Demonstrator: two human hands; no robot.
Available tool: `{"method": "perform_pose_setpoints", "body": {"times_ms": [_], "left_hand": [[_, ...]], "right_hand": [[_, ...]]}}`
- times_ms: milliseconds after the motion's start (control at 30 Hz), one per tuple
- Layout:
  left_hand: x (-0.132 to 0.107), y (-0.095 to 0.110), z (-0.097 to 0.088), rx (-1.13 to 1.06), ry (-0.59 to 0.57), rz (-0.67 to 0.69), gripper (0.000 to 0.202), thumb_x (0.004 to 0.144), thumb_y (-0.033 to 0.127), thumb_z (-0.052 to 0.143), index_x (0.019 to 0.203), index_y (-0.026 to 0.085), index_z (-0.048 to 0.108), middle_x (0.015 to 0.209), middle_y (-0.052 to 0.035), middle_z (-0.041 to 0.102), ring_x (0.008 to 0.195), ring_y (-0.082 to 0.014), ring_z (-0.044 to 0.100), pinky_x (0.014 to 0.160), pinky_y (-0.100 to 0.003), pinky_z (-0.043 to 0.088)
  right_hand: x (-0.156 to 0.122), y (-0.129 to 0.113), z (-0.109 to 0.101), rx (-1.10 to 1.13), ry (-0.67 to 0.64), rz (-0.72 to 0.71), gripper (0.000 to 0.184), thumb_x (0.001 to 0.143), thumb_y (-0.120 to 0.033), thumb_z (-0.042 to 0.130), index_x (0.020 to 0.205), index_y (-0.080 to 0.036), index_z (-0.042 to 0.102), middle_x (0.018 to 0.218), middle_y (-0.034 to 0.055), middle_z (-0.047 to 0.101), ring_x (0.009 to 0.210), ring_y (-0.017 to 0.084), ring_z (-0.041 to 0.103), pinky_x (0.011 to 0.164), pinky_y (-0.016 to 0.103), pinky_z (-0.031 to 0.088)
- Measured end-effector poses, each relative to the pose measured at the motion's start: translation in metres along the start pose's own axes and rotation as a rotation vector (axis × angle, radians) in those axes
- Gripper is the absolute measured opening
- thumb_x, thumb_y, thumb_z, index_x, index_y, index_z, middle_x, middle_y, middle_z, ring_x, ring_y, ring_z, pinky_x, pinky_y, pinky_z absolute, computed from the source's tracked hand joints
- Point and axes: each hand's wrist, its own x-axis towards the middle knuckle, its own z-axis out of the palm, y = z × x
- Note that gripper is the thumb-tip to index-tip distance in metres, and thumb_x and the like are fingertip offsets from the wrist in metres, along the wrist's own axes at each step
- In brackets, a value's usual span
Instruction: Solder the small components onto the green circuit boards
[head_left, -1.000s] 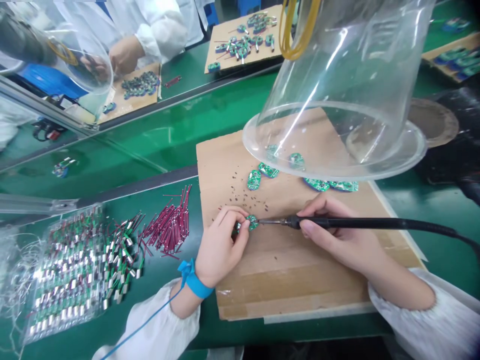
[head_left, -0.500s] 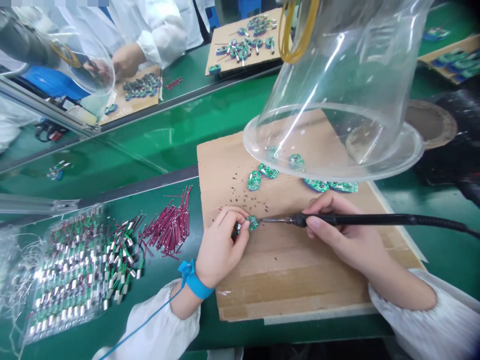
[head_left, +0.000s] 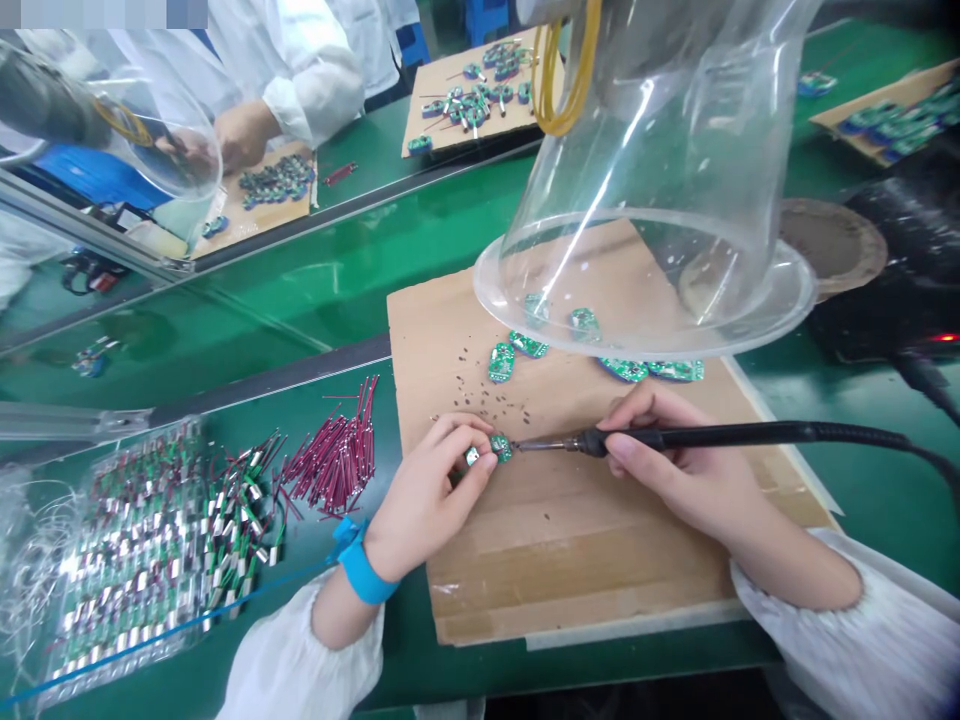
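Observation:
Between thumb and fingers, my left hand (head_left: 435,490) pinches a small green circuit board (head_left: 501,449) just above the cardboard sheet (head_left: 600,560). A little silvery part shows between those fingers. My right hand (head_left: 667,455) grips a black soldering iron (head_left: 712,437) like a pen. Its metal tip points left and sits at the right edge of the board; whether it touches cannot be made out. Several more green boards (head_left: 501,362) lie on the cardboard beyond my hands, some seen through the clear hood. A blue strap circles my left wrist.
A clear fume hood (head_left: 645,250) hangs over the cardboard's far part. To the left lie dark red wires (head_left: 337,460), loose metal-ended parts (head_left: 244,515) and a bag of similar parts (head_left: 135,560). Across a divider, a co-worker's hand (head_left: 244,135) works over other boards.
The view has shifted slightly. My left wrist has moved a little left and its blue cord now runs farther left. The board and iron tip remain close together.

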Motion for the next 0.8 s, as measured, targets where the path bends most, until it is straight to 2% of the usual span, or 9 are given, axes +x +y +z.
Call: {"method": "perform_pose_setpoints", "body": {"times_ms": [67,267,400,800], "left_hand": [[0.0013,0.0015,-0.0001,0.050,0.014,0.018,0.008,0.100,0.023,0.055,0.094,0.021,0.060,0.124,-0.0068,0.061,0.096,-0.0176,0.062,0.059,-0.024,0.046],[0.0044,0.0010,0.0017,0.074,0.006,0.019,0.007,0.098,0.018,0.056,0.092,0.021,0.058,0.123,-0.0035,0.061,0.094,-0.0152,0.061,0.067,-0.026,0.047],[0.0048,0.0009,0.0030,0.076,0.026,0.008,0.007,0.096,0.016,0.058,0.091,0.021,0.056,0.121,-0.0023,0.062,0.086,-0.0130,0.060,0.068,-0.026,0.046],[0.0041,0.0028,0.0057,0.053,0.062,-0.018,0.012,0.094,0.012,0.059,0.088,0.020,0.054,0.118,0.0004,0.063,0.086,-0.0113,0.059,0.072,-0.025,0.046]], "right_hand": [[-0.0014,0.0001,-0.0007,-0.004,-0.015,-0.011,0.012,0.095,-0.035,0.066,0.090,-0.026,0.062,0.073,0.0008,0.065,0.062,0.016,0.060,0.056,0.029,0.047],[-0.0044,0.0008,-0.0005,-0.014,-0.072,-0.014,0.010,0.094,-0.033,0.068,0.092,-0.026,0.061,0.073,0.0000,0.063,0.060,0.015,0.058,0.050,0.027,0.044],[-0.0039,0.0012,0.0004,-0.027,-0.073,-0.015,0.009,0.094,-0.031,0.068,0.093,-0.026,0.061,0.075,0.0007,0.064,0.062,0.015,0.059,0.050,0.027,0.046],[-0.0071,0.0063,0.0002,-0.058,-0.090,-0.035,0.010,0.093,-0.030,0.069,0.095,-0.025,0.060,0.079,0.0009,0.064,0.066,0.016,0.061,0.054,0.027,0.048]]}}
